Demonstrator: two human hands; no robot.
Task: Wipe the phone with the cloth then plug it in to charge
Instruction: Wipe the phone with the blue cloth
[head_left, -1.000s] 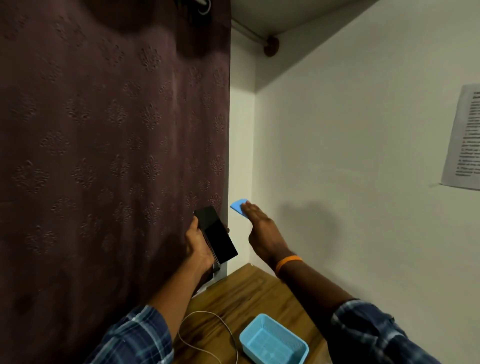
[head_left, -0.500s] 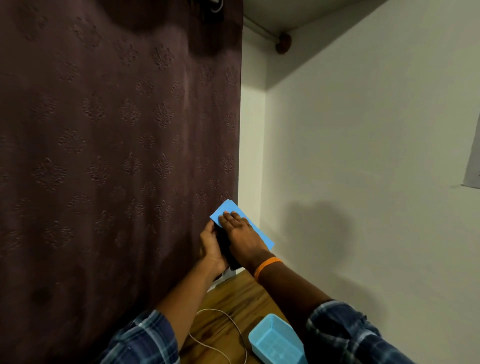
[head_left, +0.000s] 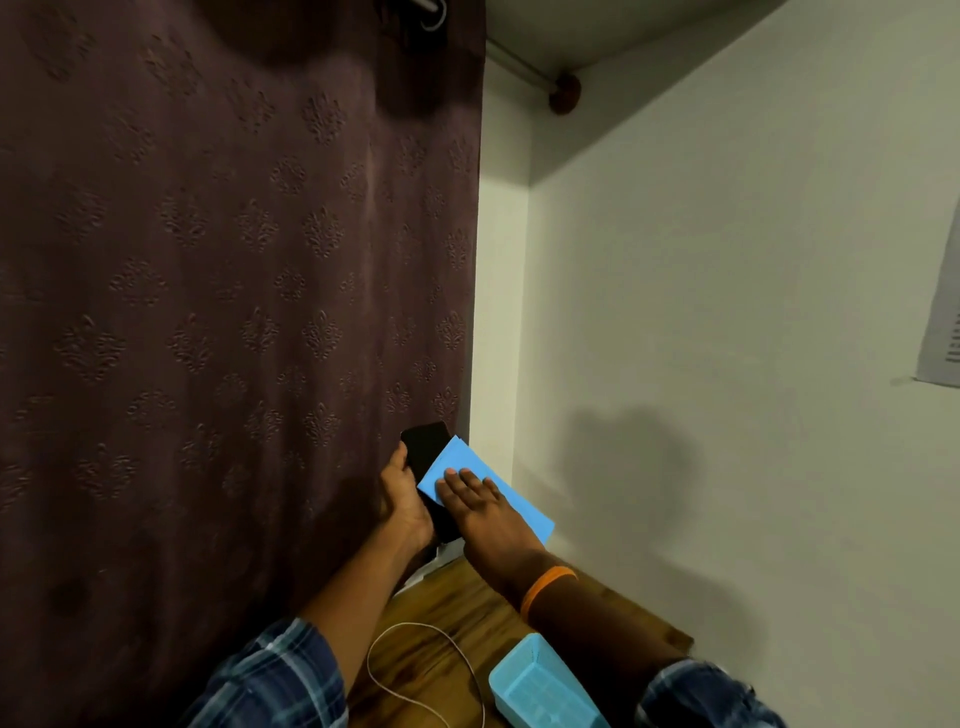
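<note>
**A:** So, where's the phone (head_left: 423, 446) sitting right now?

**B:** Up off the counter (head_left: 447, 613), in front of the dark patterned curtain (head_left: 234, 286). The left hand (head_left: 402, 501) is wrapped around its left edge and lower part, thumb up along the side. It's black and tilted, with the top corner leaning left toward the curtain.

**A:** And the cloth (head_left: 470, 470)?

**B:** Light blue, laid flat across the middle and lower part of the screen. The right hand (head_left: 485, 512) is spread flat on top of it, fingers out straight, pressing it onto the phone. Only the top end of the phone pokes out past the cloth, and a corner of the cloth sticks out to the right, under the wrist.

**A:** Anything else around?

**B:** An orange wristband (head_left: 548, 587) on the right arm, plaid sleeves (head_left: 280, 675) on both. Down on the wooden counter there's a thin white cable (head_left: 415, 629) looped near the left arm, lying loose, well apart from the phone. Just right of it is a light blue plastic basket (head_left: 535, 686), partly under the right forearm. Can't see either end of the cable.

**A:** Background?

**B:** Plain pale wall (head_left: 727, 312) on the right with a printed sheet of paper (head_left: 943, 322) stuck on at the far right edge. There's something white at the far end of the counter under the hands, but I can't tell what it is.
</note>
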